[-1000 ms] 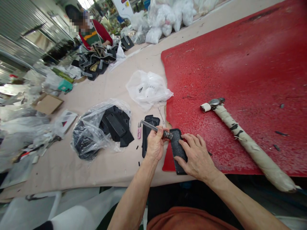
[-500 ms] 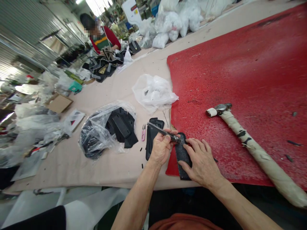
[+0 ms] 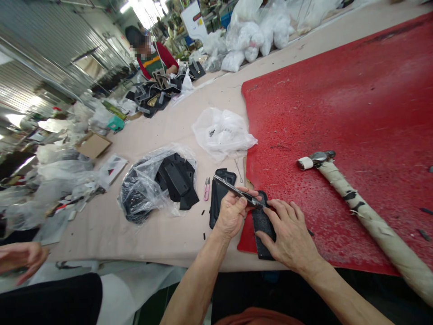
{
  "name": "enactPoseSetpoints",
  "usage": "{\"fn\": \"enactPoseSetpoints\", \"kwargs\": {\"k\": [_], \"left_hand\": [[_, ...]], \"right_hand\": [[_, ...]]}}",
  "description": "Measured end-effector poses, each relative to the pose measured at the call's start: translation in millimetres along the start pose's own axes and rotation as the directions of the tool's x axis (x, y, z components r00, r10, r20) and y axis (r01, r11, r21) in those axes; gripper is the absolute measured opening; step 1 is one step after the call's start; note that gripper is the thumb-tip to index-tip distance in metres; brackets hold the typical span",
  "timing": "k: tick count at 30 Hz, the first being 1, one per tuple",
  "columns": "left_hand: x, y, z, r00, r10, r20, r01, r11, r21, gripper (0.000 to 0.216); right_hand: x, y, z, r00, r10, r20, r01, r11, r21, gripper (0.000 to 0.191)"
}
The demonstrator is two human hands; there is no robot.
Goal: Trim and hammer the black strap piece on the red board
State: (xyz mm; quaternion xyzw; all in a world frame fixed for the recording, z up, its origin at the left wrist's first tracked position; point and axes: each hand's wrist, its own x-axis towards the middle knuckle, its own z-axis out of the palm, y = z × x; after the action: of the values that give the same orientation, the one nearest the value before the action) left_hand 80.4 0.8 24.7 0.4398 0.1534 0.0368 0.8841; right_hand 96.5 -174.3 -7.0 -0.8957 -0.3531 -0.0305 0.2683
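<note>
My left hand (image 3: pixel 232 214) is closed round a slim metal punch (image 3: pixel 233 187), held slanted with its lower end against a flat black piece (image 3: pixel 264 228). That piece looks like leather and lies over the front left edge of a red mat (image 3: pixel 338 104). My right hand (image 3: pixel 289 230) lies on the right side of the piece, fingers spread, thumb and index finger touching it near the punch's end. Left of my left hand is a small stack of black pieces (image 3: pixel 216 198). On the mat to the right rests a hammer (image 3: pixel 352 189) with a wrapped handle.
Pink thread snips (image 3: pixel 206 189) lie by the stack. Further left, a clear plastic bag (image 3: pixel 135 198) holds black pieces; a white plastic bag (image 3: pixel 223 133) sits behind. Another person's hand (image 3: pixel 23 259) shows at lower left. Across the table a person in red (image 3: pixel 162 56) handles black items.
Another person's hand has come into view at the lower left. The whole view has shifted slightly. Both my hands stay at the black piece, with the punch still on it.
</note>
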Motion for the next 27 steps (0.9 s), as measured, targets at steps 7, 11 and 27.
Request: {"fn": "enactPoseSetpoints", "kwargs": {"k": [7,11,27], "left_hand": [[-4.2,6.2,2.5,0.996,-0.048,0.080,0.050,0.998,-0.027,0.039],[-7.0,9.2,1.6,0.988,-0.093,0.121,0.104,0.991,-0.089,0.038],[6.5,-2.4,-7.0,0.997,0.070,0.022,-0.073,0.962,0.264,0.037]], "right_hand": [[-0.4,1.1,2.2,1.000,-0.015,-0.008,0.015,1.000,-0.018,0.049],[-0.6,1.2,1.6,1.000,-0.023,0.001,0.023,0.999,-0.025,0.049],[1.8,-3.4,-6.5,0.999,0.021,0.046,-0.021,1.000,-0.011,0.052]]}}
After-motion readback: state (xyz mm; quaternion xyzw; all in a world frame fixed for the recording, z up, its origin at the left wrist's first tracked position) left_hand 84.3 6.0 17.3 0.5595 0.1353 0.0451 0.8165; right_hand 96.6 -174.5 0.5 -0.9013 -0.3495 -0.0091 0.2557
